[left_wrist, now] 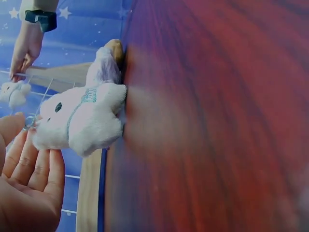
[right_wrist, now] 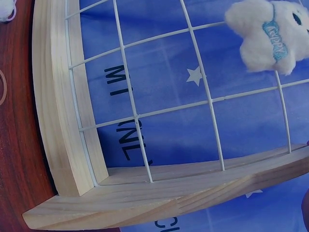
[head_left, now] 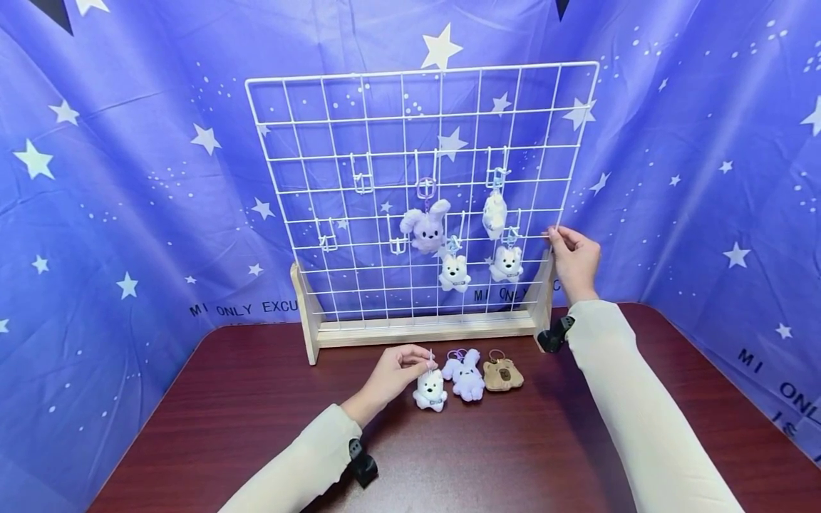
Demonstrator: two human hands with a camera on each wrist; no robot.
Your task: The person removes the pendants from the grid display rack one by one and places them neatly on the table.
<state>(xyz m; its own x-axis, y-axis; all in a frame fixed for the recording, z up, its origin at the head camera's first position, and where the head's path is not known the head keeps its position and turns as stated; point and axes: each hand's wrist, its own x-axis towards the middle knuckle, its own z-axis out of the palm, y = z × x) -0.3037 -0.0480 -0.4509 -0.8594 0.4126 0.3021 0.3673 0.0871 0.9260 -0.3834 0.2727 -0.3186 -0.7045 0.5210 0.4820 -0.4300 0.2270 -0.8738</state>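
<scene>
My left hand (head_left: 393,374) pinches the ring at the top of a white plush keychain (head_left: 430,393), which hangs upright at the tabletop. In the left wrist view that plush (left_wrist: 89,118) has a black nose and a blue-grey collar, and its feet are at the table surface. Beside it lie a lilac bunny keychain (head_left: 468,381) and a brown bear-like keychain (head_left: 503,375). With thumb and fingers, my right hand (head_left: 576,262) grips the right edge of the white wire grid rack (head_left: 423,112). Only a sliver of that hand shows in the right wrist view.
On the rack's hooks hang a lilac bunny (head_left: 427,231) and three white plush keychains, one of them low in the middle (head_left: 455,273). Several hooks at the left, such as the upper hook (head_left: 362,183), carry nothing. A wooden base (head_left: 426,329) supports the grid on the table (head_left: 487,456).
</scene>
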